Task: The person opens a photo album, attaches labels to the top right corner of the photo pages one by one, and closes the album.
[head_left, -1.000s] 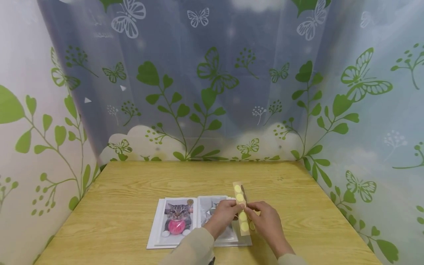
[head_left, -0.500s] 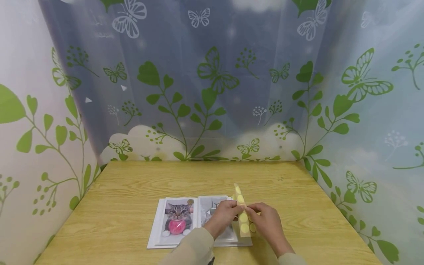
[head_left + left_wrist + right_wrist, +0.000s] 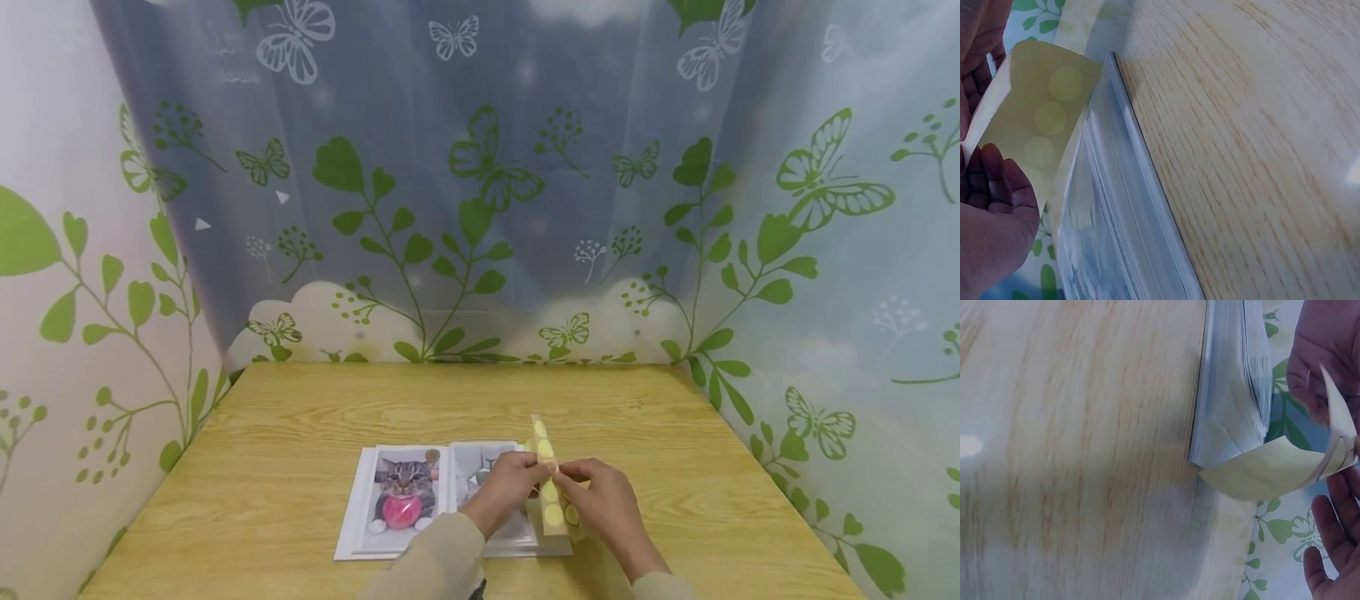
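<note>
My left hand (image 3: 508, 479) pinches a narrow strip of round yellow stickers (image 3: 552, 517) near its middle. From the other side, my right hand (image 3: 603, 500) also pinches the strip, thumb and index finger meeting the left fingertips. In the right wrist view the sticker strip (image 3: 1260, 470) is bent into a curve; the left wrist view shows the pale sheet (image 3: 1038, 100) with faint round shapes. Both hands are over the right side of an open photo album (image 3: 345, 521). Whether a sticker is lifted between the fingertips, I cannot tell.
The album's left page carries a cat photo (image 3: 405, 492) with a pink heart and a small round sticker (image 3: 432, 456) in its corner. Below everything lies a wood-grain table (image 3: 262, 433). A curtain (image 3: 465, 250) with leaves and butterflies stands behind it and at both sides.
The sticker strip has turned and bent, its upper part now seen more from the edge. The dark edge behind it has gone from sight. Both hands stay nearly in place.
</note>
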The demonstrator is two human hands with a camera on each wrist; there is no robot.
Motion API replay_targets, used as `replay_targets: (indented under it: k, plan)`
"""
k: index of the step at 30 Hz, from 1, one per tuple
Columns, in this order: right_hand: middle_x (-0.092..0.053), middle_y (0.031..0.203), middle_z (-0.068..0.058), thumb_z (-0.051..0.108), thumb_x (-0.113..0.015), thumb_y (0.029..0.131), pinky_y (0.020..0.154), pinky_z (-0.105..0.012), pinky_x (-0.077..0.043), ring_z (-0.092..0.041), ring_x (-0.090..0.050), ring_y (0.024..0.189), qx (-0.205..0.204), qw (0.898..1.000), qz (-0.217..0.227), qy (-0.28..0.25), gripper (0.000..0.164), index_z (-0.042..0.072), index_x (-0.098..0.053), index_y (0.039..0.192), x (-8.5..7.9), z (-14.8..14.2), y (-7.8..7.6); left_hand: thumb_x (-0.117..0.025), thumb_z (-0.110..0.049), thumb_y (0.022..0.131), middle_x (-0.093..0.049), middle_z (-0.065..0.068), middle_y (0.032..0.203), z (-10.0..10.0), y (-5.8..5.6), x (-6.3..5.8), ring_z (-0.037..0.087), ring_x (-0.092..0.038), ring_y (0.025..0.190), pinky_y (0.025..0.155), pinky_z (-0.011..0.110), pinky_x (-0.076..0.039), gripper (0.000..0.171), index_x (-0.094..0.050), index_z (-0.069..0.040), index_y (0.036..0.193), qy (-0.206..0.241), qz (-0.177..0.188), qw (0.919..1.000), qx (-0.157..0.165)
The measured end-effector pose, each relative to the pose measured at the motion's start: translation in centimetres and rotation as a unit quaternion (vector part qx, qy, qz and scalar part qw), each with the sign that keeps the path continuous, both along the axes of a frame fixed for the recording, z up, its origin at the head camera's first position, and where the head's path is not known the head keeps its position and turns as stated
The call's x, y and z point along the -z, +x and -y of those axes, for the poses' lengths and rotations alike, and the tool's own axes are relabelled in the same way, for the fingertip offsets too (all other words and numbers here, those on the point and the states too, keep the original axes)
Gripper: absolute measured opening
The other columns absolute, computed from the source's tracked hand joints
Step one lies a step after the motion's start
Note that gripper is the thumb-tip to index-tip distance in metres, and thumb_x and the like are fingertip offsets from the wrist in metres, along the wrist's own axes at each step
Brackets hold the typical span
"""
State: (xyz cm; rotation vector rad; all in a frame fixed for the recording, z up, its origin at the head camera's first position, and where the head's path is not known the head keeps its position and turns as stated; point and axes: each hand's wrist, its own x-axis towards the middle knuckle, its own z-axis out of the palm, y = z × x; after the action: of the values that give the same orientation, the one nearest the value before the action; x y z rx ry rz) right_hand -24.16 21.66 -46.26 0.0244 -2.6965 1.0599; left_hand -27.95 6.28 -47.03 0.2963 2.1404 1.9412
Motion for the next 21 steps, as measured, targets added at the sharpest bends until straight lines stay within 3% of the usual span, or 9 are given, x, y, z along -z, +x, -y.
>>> replay_targets:
  k: [13, 21]
  plan:
    - [-0.072, 0.097, -0.004, 0.018, -0.063, 0.096, 0.074, -0.043, -0.054, -0.024, -0.066, 0.092, -0.001, 1.000, 0.003, 0.004, 0.016, 0.008, -0.076, 0.098, -0.15, 0.07, 0.07, -0.067, -0.016, 0.094, -0.062, -0.003, 0.073, -0.08, -0.12, 0.22, 0.009, -0.052, 0.067, 0.060, 0.022, -0.045, 0.020, -0.074, 0.002, 0.088, -0.013, -0.021, 0.9997, 0.002]
    - [-0.072, 0.098, -0.004, 0.020, -0.064, 0.096, 0.081, -0.049, -0.054, -0.027, -0.066, 0.097, 0.002, 1.000, 0.007, -0.004, 0.018, 0.008, -0.075, 0.103, -0.15, 0.09, 0.20, -0.066, -0.014, 0.094, -0.065, -0.001, 0.074, 0.10, -0.09, 0.19, 0.010, -0.054, 0.066, 0.060, 0.023, -0.046, 0.019, -0.074, 0.003, 0.090, -0.004, -0.021, 0.9997, 0.007]
